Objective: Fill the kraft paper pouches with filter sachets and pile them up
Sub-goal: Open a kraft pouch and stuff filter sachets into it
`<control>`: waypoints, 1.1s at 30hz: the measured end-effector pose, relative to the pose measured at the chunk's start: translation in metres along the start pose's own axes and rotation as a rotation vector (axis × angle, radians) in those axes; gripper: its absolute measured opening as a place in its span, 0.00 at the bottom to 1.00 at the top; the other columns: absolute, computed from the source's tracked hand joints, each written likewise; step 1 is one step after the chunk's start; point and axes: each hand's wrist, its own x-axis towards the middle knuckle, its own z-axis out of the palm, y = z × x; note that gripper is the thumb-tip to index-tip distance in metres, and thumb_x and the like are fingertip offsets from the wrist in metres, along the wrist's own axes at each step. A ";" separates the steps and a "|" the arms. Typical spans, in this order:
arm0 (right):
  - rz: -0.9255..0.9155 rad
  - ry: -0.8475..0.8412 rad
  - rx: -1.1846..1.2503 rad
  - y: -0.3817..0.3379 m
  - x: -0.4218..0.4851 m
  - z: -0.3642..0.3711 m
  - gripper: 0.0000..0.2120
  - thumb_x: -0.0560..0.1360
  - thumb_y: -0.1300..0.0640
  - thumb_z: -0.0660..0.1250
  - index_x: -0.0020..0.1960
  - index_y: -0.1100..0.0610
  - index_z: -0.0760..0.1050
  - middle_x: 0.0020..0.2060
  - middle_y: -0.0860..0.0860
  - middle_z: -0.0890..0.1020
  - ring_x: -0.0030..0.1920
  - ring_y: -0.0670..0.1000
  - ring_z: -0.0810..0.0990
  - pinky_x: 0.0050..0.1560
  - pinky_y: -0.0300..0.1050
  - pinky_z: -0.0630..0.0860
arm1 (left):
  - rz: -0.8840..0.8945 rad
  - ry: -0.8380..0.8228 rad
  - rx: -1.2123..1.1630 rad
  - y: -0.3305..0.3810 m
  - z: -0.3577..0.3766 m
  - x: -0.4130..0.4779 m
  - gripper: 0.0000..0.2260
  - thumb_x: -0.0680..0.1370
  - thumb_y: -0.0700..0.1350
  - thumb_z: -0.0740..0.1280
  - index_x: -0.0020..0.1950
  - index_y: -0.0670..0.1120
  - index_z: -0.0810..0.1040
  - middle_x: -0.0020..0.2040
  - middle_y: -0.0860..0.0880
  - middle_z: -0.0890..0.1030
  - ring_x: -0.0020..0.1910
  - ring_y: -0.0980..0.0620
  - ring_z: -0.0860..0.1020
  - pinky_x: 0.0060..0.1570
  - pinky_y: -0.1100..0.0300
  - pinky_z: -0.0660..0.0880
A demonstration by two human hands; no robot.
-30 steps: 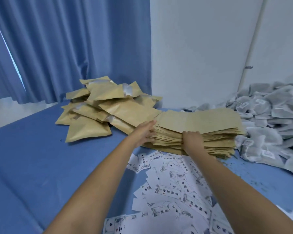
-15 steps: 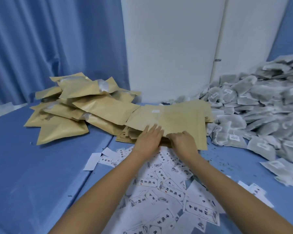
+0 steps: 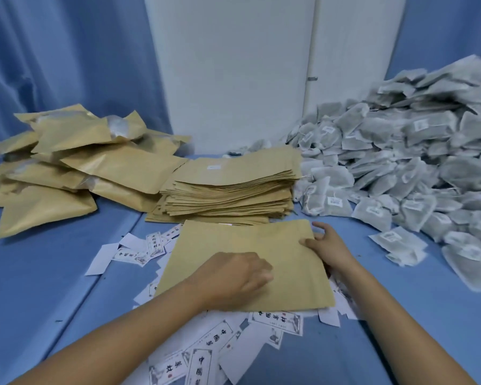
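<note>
One flat empty kraft pouch (image 3: 233,245) lies in front of me on top of scattered paper labels. My left hand (image 3: 235,276) rests on the pouch's near middle, fingers lightly curled. At the pouch's right edge my right hand (image 3: 324,245) holds it, thumb on top and fingers beyond the edge. Behind it stands a stack of empty kraft pouches (image 3: 231,187). A heap of filled pouches (image 3: 75,168) lies at the left. Grey filter sachets (image 3: 417,162) are piled at the right.
Loose printed labels (image 3: 275,320) cover the blue surface (image 3: 39,287) under and around the pouch. A white wall panel and blue curtains stand behind the piles. A few stray sachets (image 3: 397,243) lie near my right hand.
Both hands have drawn one pouch off the stack toward me and laid it on the labels. The camera has turned right and down.
</note>
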 end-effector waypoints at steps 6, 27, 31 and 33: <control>-0.122 -0.026 0.191 0.009 -0.003 0.002 0.10 0.79 0.63 0.61 0.55 0.54 0.78 0.46 0.56 0.85 0.41 0.52 0.82 0.37 0.41 0.77 | -0.395 0.067 -0.628 0.042 0.023 0.104 0.23 0.82 0.55 0.58 0.70 0.41 0.66 0.61 0.35 0.76 0.53 0.36 0.78 0.53 0.49 0.76; -0.011 -0.501 0.776 0.005 -0.007 -0.003 0.15 0.79 0.69 0.50 0.60 0.67 0.71 0.38 0.60 0.75 0.37 0.55 0.75 0.45 0.46 0.73 | -0.565 0.212 -1.246 0.022 0.048 0.144 0.27 0.80 0.46 0.65 0.76 0.58 0.59 0.32 0.48 0.74 0.27 0.55 0.73 0.33 0.61 0.79; -0.018 -0.424 0.734 0.006 -0.005 0.001 0.20 0.77 0.73 0.48 0.61 0.70 0.73 0.40 0.62 0.77 0.36 0.56 0.75 0.41 0.46 0.75 | -0.559 0.239 -1.158 0.028 0.047 0.140 0.25 0.81 0.41 0.60 0.76 0.56 0.60 0.31 0.48 0.74 0.26 0.55 0.73 0.35 0.60 0.79; -0.059 -0.359 0.672 0.006 -0.006 0.006 0.20 0.75 0.76 0.48 0.58 0.70 0.75 0.41 0.63 0.79 0.35 0.54 0.76 0.36 0.43 0.76 | -0.523 0.356 -1.004 0.033 0.047 0.139 0.24 0.79 0.36 0.58 0.75 0.51 0.66 0.30 0.50 0.74 0.21 0.57 0.73 0.29 0.65 0.75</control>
